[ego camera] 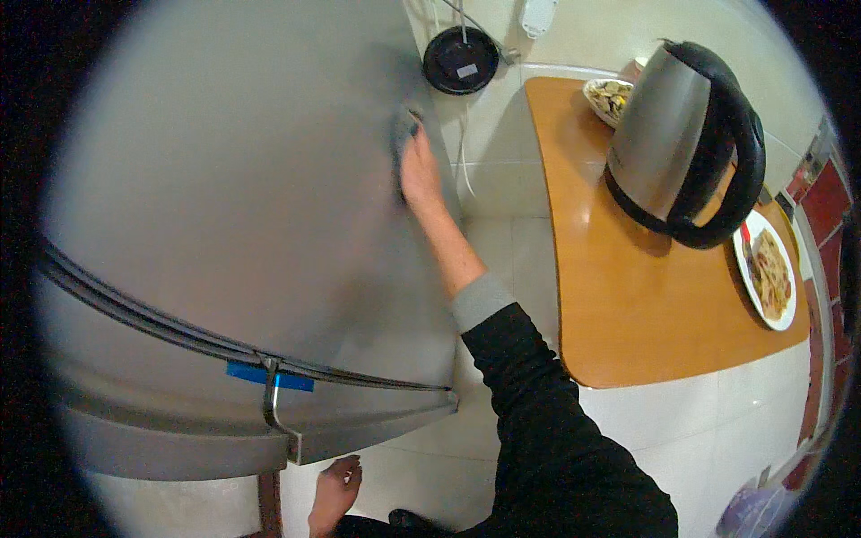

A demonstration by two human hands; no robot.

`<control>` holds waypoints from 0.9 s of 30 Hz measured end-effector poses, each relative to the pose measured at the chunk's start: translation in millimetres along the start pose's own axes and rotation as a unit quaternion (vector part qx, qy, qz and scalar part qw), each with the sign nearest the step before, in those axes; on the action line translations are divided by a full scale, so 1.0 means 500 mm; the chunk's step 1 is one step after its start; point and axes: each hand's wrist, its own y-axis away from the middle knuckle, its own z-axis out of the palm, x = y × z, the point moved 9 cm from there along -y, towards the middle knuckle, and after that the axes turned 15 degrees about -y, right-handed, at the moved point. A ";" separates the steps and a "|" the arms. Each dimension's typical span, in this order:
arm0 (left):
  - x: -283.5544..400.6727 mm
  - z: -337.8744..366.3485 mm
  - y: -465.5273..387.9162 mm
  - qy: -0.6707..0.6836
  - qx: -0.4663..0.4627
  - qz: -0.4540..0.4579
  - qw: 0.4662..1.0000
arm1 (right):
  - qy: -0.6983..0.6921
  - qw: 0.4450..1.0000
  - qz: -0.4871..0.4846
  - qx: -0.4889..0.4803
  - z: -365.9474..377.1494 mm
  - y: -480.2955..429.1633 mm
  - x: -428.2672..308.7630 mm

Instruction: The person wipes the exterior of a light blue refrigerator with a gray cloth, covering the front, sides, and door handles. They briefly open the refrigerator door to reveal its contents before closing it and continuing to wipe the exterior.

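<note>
My right hand (421,168), at the end of a black sleeve with a grey cuff, reaches onto the broad grey metal surface of a refrigerator-like appliance (235,168), near its right edge. A small grey item (412,120), partly hidden, shows at its fingertips; its kind is unclear. My left hand (338,485) hangs low, below the appliance's front edge, fingers loosely curled and no object visible in it. Right of my right arm, a steel kettle with a black handle (662,134) stands on a wooden board or tabletop (625,309).
Behind lies a round black base (461,60) with cords beside it, near a white power strip (538,17). The tabletop holds a white plate of food with a red-handled utensil (770,269) and a dish of food (609,97). A metal bracket (272,397) and blue tape (294,382) mark the appliance's front.
</note>
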 end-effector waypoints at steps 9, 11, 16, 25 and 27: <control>0.193 -0.210 0.044 -0.086 0.211 0.054 0.972 | -0.089 0.975 0.191 0.071 -0.105 -0.087 0.225; 0.180 -0.192 0.034 -0.093 0.147 0.000 0.985 | -0.099 0.977 0.177 0.069 -0.090 -0.130 0.218; 0.075 -0.152 0.061 0.000 0.068 -0.129 0.989 | -0.069 0.995 0.049 0.050 -0.062 -0.201 0.180; -0.035 -0.126 0.061 -0.128 0.067 -0.150 0.978 | 0.107 0.968 0.206 0.094 -0.178 -0.127 0.385; 0.027 -0.146 0.060 -0.131 0.123 -0.047 0.983 | 0.045 0.979 0.168 0.103 -0.173 -0.039 0.355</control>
